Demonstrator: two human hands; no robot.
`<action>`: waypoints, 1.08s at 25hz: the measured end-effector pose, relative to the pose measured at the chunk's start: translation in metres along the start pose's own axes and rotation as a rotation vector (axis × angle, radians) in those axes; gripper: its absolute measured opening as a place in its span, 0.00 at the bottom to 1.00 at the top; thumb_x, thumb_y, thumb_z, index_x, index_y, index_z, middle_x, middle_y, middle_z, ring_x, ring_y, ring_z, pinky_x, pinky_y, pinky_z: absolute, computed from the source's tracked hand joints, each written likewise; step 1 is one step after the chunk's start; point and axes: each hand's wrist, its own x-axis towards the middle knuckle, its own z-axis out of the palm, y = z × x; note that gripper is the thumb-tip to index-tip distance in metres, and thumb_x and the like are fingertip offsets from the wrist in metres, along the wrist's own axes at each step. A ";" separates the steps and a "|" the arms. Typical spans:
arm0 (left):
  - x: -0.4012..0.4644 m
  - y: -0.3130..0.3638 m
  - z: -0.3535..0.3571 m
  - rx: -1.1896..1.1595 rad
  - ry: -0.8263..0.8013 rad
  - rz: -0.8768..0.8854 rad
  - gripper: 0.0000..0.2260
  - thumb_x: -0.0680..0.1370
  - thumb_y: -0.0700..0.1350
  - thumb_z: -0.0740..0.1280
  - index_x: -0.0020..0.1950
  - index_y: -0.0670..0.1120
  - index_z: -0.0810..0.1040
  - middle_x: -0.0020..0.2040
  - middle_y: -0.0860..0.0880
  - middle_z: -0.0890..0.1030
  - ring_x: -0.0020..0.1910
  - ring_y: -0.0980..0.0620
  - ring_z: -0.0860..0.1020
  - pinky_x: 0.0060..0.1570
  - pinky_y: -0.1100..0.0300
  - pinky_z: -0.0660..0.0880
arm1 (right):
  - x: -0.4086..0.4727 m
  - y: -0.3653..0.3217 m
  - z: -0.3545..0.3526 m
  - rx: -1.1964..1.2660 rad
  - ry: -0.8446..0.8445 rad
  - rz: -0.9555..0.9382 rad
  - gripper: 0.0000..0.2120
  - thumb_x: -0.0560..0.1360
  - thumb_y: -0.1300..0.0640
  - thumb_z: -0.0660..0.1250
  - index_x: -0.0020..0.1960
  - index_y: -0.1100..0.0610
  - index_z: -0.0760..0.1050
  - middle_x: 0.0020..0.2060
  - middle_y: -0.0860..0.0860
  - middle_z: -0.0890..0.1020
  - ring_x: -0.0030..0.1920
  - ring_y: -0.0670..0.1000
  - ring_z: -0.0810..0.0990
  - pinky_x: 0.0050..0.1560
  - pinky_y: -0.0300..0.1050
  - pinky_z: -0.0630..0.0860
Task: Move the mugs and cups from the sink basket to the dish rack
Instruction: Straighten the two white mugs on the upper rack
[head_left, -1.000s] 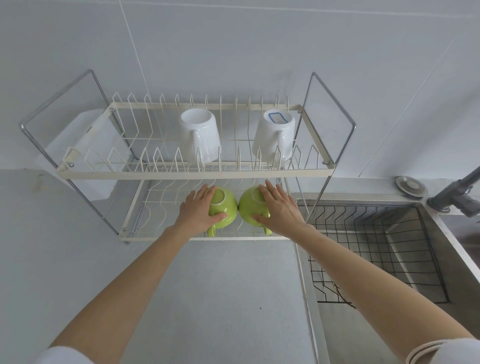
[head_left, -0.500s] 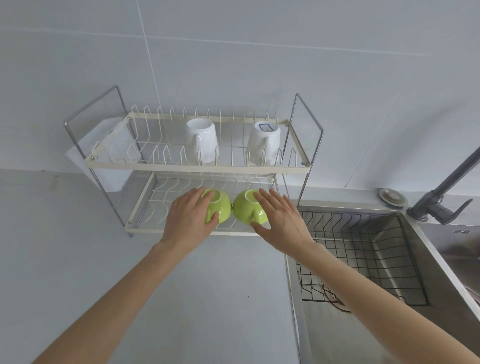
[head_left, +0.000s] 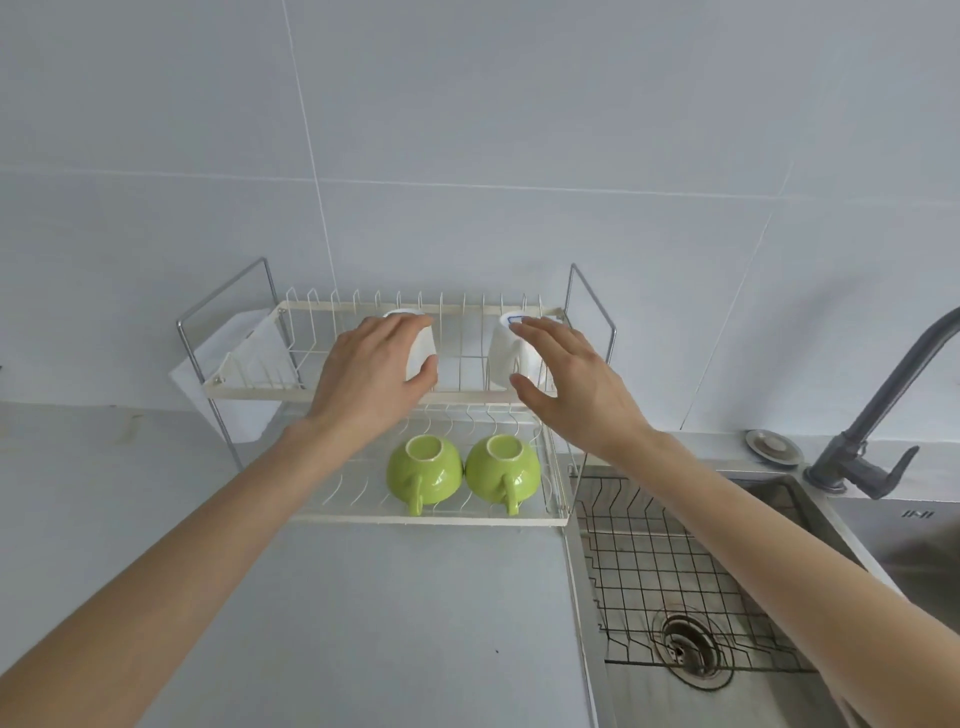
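Observation:
Two green cups (head_left: 423, 470) (head_left: 501, 467) sit upside down side by side on the lower tier of the cream wire dish rack (head_left: 249, 388), handles toward me. Two white mugs (head_left: 420, 349) (head_left: 503, 353) stand upside down on the upper tier. My left hand (head_left: 369, 374) hovers in front of the left white mug, fingers loosely curved, hiding most of it. My right hand (head_left: 571, 379) is spread open in front of the right white mug. Neither hand holds anything. The black wire sink basket (head_left: 649, 571) holds no cups.
The steel sink with its drain (head_left: 688, 642) lies at the lower right, a dark faucet (head_left: 883, 405) behind it and a round stopper (head_left: 774, 446) on the ledge. A white plastic holder (head_left: 234, 358) hangs on the rack's left end. Grey countertop (head_left: 389, 623) spreads below the rack.
Both hands have let go of the green cups and risen toward me, now level with the upper tier. The view has pulled back and tilted up.

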 end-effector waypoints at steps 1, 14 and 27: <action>0.009 -0.003 0.000 0.006 -0.024 -0.013 0.18 0.76 0.46 0.62 0.65 0.44 0.69 0.65 0.46 0.74 0.62 0.43 0.71 0.59 0.49 0.67 | 0.009 0.002 -0.002 -0.003 -0.023 0.023 0.24 0.76 0.54 0.61 0.70 0.54 0.62 0.71 0.49 0.67 0.72 0.50 0.61 0.64 0.49 0.70; 0.080 -0.054 0.028 -0.097 -0.462 -0.230 0.26 0.75 0.49 0.63 0.71 0.46 0.60 0.73 0.43 0.62 0.72 0.44 0.61 0.68 0.51 0.60 | 0.098 0.035 0.012 -0.083 -0.407 0.299 0.30 0.75 0.51 0.63 0.73 0.54 0.57 0.69 0.58 0.67 0.68 0.60 0.66 0.67 0.54 0.66; 0.090 -0.040 0.055 -0.250 -0.445 -0.227 0.25 0.74 0.51 0.65 0.69 0.45 0.65 0.69 0.42 0.68 0.67 0.44 0.67 0.64 0.54 0.64 | 0.106 0.042 0.018 -0.096 -0.436 0.290 0.23 0.73 0.51 0.65 0.65 0.60 0.69 0.59 0.60 0.75 0.60 0.60 0.72 0.59 0.48 0.68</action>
